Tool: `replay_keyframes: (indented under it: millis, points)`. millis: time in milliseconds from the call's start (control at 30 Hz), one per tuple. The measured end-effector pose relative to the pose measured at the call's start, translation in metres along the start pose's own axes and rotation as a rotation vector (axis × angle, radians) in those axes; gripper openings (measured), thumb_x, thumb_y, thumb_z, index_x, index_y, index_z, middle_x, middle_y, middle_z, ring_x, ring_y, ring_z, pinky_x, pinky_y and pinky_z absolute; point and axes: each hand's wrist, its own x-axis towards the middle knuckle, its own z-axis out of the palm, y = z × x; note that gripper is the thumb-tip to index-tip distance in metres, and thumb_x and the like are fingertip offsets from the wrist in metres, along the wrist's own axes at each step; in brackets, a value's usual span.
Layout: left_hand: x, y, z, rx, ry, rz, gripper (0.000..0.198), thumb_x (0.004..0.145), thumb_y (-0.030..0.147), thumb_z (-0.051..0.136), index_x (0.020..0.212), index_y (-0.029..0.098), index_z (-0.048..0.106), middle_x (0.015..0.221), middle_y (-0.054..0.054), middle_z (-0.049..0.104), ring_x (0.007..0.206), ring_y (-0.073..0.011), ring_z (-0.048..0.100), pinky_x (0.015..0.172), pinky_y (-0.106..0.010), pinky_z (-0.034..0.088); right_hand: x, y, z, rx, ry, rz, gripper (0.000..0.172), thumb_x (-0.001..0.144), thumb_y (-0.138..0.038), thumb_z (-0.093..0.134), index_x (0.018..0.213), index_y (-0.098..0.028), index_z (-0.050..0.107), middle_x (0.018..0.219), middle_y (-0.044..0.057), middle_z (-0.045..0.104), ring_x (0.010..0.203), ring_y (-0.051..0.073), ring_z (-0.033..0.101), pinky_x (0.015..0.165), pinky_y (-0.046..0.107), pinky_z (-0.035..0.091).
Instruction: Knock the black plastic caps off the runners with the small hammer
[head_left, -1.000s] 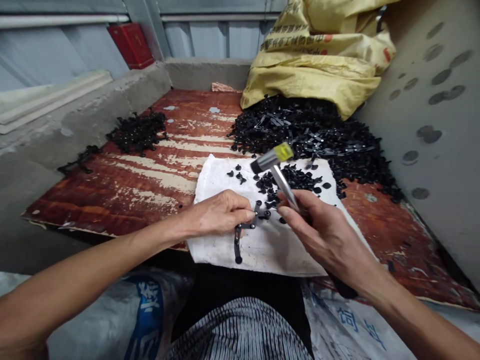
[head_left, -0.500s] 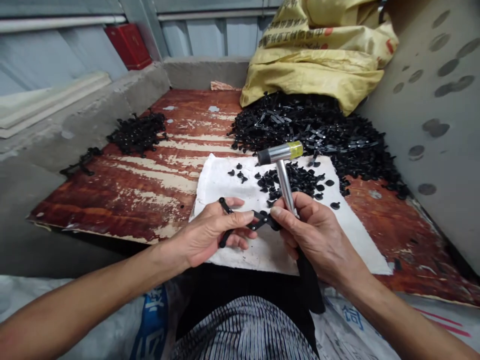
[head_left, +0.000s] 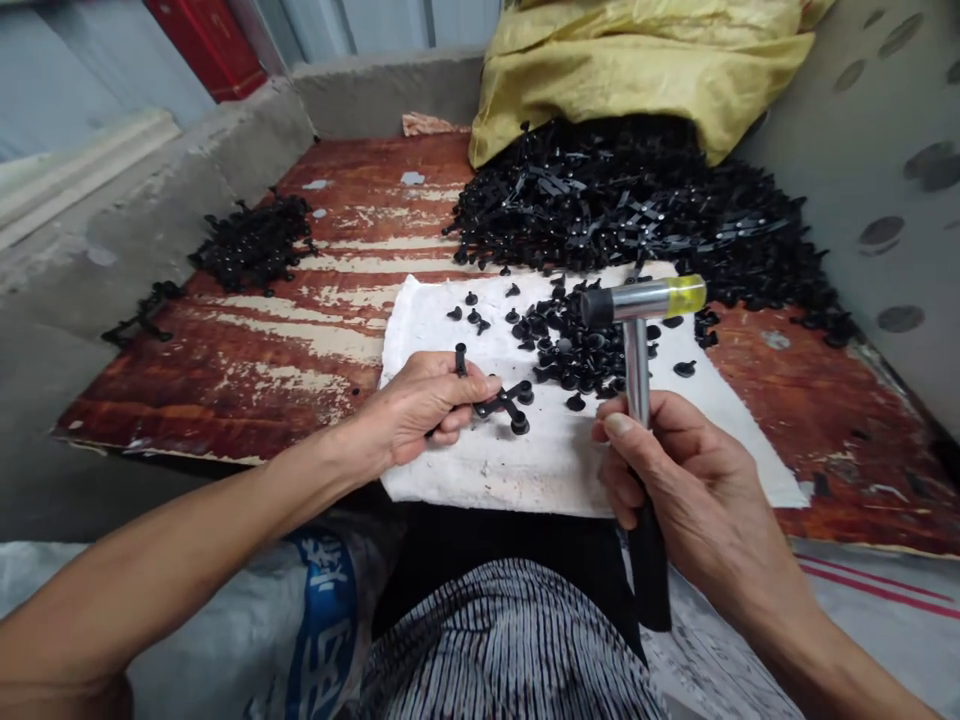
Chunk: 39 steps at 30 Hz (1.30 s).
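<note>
My left hand point(head_left: 431, 408) is closed on a black linked part point(head_left: 504, 400), whose round-ended arms stick out to the right over the white cloth point(head_left: 495, 470). My right hand point(head_left: 667, 460) grips a small hammer point(head_left: 637, 350) upright, its head with one black end and one yellow end. The hammer stands apart from the linked part. On the cloth, between and beyond my hands, lies a group of small black round-headed pieces point(head_left: 574, 345).
A large heap of black linked parts point(head_left: 600, 200) spills from a yellow sack point(head_left: 615, 70) at the back right. A smaller black pile point(head_left: 255, 240) lies at the left of the worn red-brown board point(head_left: 300, 400). A spotted grey panel point(head_left: 892, 180) borders the right side.
My right hand has moved right with the hammer, away from the linked part. My left hand has shifted slightly up and left, still holding that part. The view has tilted down a little.
</note>
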Motion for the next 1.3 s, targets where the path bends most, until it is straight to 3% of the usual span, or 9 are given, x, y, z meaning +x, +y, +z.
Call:
replay_keyframes:
  millis: [333,1067,1300]
  points:
    - [0.005,0.003,0.007,0.06,0.085,-0.028,0.019,0.08,0.005,0.063,0.065,0.013,0.054,0.043,0.008,0.04,0.03,-0.0004,0.03,0.03,-0.013,0.017,-0.002,0.015,-0.006,0.087,-0.011,-0.002,0.022,0.082,-0.041,0.067,0.085,-0.021,0.058,0.062,-0.006,0.052,0.037,0.005,0.039,0.03,0.018,0.033]
    - [0.006,0.003,0.011,0.104,0.099,-0.016,0.02,0.082,0.004,0.061,0.066,0.014,0.053,0.04,0.008,0.04,0.029,-0.0007,0.029,0.031,-0.014,0.016,-0.001,0.017,-0.007,0.119,-0.023,-0.005,0.023,0.082,-0.04,0.067,0.085,-0.02,0.057,0.068,-0.004,0.057,0.037,0.004,0.04,0.029,0.016,0.034]
    - [0.009,0.008,0.011,0.242,0.134,0.017,0.021,0.08,0.006,0.064,0.065,0.015,0.052,0.051,0.003,0.051,0.03,0.0016,0.026,0.033,-0.017,0.013,-0.003,0.014,-0.011,-0.022,-0.067,-0.02,0.022,0.088,-0.043,0.059,0.092,-0.021,0.058,0.065,-0.005,0.054,0.038,0.006,0.041,0.029,0.018,0.034]
